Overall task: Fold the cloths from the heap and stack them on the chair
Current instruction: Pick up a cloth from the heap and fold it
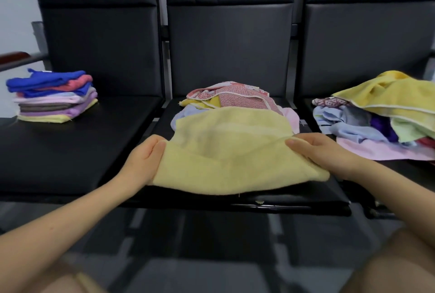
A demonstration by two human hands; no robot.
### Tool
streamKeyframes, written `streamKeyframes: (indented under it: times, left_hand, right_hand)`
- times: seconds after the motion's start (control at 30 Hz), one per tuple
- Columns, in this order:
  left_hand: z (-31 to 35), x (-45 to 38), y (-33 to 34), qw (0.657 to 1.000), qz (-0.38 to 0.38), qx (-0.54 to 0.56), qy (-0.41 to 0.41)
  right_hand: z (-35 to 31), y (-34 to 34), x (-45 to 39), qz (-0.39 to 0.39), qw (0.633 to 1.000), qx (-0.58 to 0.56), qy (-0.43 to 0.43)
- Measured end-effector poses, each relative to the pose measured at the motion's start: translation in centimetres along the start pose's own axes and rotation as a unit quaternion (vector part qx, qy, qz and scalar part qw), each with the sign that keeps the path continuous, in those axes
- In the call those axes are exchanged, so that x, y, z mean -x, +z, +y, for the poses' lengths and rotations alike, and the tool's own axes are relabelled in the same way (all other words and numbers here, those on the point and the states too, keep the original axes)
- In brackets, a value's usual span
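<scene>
Cloth [226, 151] spans both hands — edges pinched under curled fingers [303, 146].

Pale yellow cloth [233, 151] up front on the black middle seat [235, 201]. Behind it, a pink-and-white patterned piece [237, 98]. Left of it, a stack [53, 96] topped royal blue, then coral, lilac, grey, yellow. Right of it, a yellow-topped heap [386, 113] with light blue, purple, pink.

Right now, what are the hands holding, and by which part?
The pale yellow cloth: left hand grips its left edge, right hand its right edge.
</scene>
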State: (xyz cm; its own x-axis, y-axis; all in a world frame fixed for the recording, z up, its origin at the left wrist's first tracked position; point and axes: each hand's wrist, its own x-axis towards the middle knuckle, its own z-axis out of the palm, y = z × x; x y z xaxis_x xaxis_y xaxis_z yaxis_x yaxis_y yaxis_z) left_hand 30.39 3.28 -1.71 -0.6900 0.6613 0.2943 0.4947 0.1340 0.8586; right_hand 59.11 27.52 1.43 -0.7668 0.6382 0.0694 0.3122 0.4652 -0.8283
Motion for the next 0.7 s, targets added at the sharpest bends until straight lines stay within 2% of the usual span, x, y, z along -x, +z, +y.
streamKeyframes:
  times: [0.23,0.4,0.5,0.57,0.63,0.7]
  left_hand:
    - [0.9,-4.2,-0.7,0.997,0.067,-0.049,-0.009]
    - [1.7,-7.8,0.1,0.993,0.103,-0.050,0.004]
    - [1.6,-9.1,1.3,0.993,0.115,-0.021,-0.021]
    - [1.5,-10.1,2.1,0.993,0.115,-0.013,-0.032]
    - [1.7,-11.0,2.5,0.992,0.121,-0.016,-0.022]
    - [2.2,-12.1,2.7,0.989,0.145,-0.002,-0.010]
  right_hand:
    - [0.4,-0.4,-3.2,0.096,0.994,-0.046,0.000]
    - [1.5,0.1,-6.3,0.156,0.987,0.043,-0.013]
    - [2.1,0.6,-7.8,0.191,0.980,0.050,-0.011]
    - [2.0,0.7,-8.5,0.248,0.967,0.059,-0.021]
    - [1.6,0.5,-9.2,0.325,0.939,0.102,-0.052]
    - [1.0,-0.1,-10.3,0.371,0.917,0.127,-0.078]
